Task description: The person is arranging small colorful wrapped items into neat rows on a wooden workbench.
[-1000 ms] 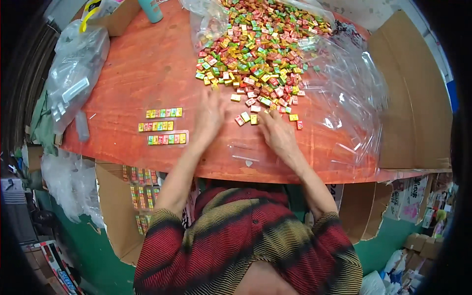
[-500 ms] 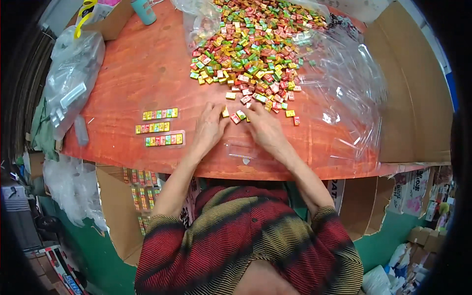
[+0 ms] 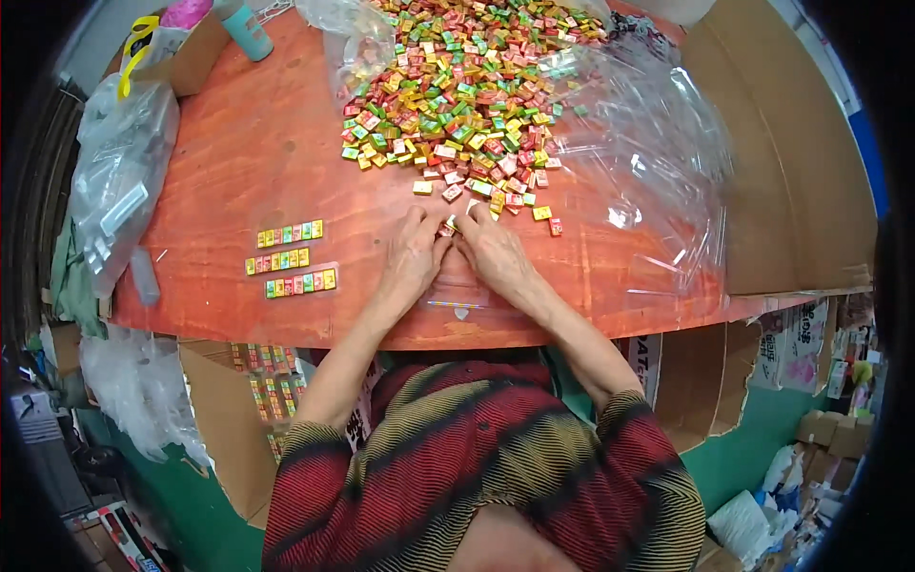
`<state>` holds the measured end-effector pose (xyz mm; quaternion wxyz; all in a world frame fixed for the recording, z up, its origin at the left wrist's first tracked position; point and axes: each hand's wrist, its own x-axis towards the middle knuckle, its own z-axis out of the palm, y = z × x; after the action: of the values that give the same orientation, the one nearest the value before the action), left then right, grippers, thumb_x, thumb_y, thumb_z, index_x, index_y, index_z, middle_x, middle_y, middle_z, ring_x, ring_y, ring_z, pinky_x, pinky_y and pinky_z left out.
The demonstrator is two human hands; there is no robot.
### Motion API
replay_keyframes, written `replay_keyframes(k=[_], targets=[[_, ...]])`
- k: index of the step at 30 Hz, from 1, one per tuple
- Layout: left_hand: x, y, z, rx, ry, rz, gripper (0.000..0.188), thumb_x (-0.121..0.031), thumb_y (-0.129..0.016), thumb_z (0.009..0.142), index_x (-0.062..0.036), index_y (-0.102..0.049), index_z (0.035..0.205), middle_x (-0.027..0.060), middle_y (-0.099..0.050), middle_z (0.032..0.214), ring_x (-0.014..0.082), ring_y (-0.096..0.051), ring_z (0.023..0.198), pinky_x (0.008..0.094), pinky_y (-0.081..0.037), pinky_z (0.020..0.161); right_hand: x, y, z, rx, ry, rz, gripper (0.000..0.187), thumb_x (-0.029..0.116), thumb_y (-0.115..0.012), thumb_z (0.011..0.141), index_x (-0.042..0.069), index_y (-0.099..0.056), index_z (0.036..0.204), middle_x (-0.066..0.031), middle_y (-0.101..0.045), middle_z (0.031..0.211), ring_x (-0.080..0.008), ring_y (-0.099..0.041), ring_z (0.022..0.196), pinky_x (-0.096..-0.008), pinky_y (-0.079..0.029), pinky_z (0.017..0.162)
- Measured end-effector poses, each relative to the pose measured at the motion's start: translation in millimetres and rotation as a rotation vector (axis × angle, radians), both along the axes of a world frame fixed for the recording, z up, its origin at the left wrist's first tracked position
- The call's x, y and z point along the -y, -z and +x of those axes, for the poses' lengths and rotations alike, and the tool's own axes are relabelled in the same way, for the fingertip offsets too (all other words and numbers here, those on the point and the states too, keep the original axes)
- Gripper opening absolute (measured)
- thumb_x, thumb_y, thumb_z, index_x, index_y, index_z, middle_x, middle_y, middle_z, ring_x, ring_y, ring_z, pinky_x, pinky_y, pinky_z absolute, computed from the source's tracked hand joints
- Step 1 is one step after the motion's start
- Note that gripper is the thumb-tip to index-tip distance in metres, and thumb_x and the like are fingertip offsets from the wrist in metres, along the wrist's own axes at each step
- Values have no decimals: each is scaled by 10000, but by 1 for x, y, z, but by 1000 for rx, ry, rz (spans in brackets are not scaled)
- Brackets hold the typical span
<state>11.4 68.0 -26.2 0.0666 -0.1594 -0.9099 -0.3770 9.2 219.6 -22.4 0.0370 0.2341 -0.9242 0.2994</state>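
My left hand [image 3: 414,255] and my right hand [image 3: 496,255] meet just in front of the heap of small coloured boxes [image 3: 467,91]. Their fingertips close from both sides on a short row of small boxes [image 3: 448,226], mostly hidden by the fingers. Beneath my wrists a clear plastic tray [image 3: 459,294] lies close to the table's near edge. To the left, three filled trays [image 3: 301,283] hold rows of yellow, red and green boxes. A few loose boxes, such as a yellow one [image 3: 422,188], lie between the heap and my hands.
Clear plastic trays [image 3: 648,191] are piled right of the heap, beside a tall cardboard flap [image 3: 782,153]. Plastic bags [image 3: 124,172] and a light blue cup [image 3: 246,33] stand on the left. Below the table's left edge, an open carton [image 3: 224,410] contains more filled trays.
My hands have drawn together, and the boxes that showed between them are now gathered under the fingertips. The view has shifted a little, moving the table's contents leftward.
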Motion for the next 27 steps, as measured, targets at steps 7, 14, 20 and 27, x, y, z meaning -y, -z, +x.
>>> replay_keyframes(k=[7,14,20,27], targets=[[10,-4,0,9,-29,-79,393,-23,-639,720,-38,-540,1100,141,-524,975,312,-545,909,383,-444,770,1,-10,-3,73,-22,4,345,76,-607,749,15,-434,1041,-201,-465,937,-401,-541,822,-456,-475,630],[0,-10,2,-1,22,35,400,-49,-688,682,-51,-543,1055,133,-493,922,319,-529,888,386,-438,747,0,0,0,95,17,-10,259,44,-472,783,-4,-448,1037,-234,-457,904,-409,-537,765,-457,-459,642],[2,-7,-7,40,109,34,385,-40,-659,717,-51,-541,1083,114,-520,1004,292,-551,892,359,-452,758,-7,-2,2,100,-2,-56,261,17,-482,770,-25,-439,1024,-251,-455,922,-427,-529,783,-468,-455,650],[1,-17,-5,61,136,3,468,-69,-702,670,-84,-540,1109,100,-514,1001,285,-541,935,368,-451,778,-8,-7,4,112,20,-135,308,55,-555,785,16,-461,1076,-208,-463,986,-408,-528,863,-462,-455,704]])
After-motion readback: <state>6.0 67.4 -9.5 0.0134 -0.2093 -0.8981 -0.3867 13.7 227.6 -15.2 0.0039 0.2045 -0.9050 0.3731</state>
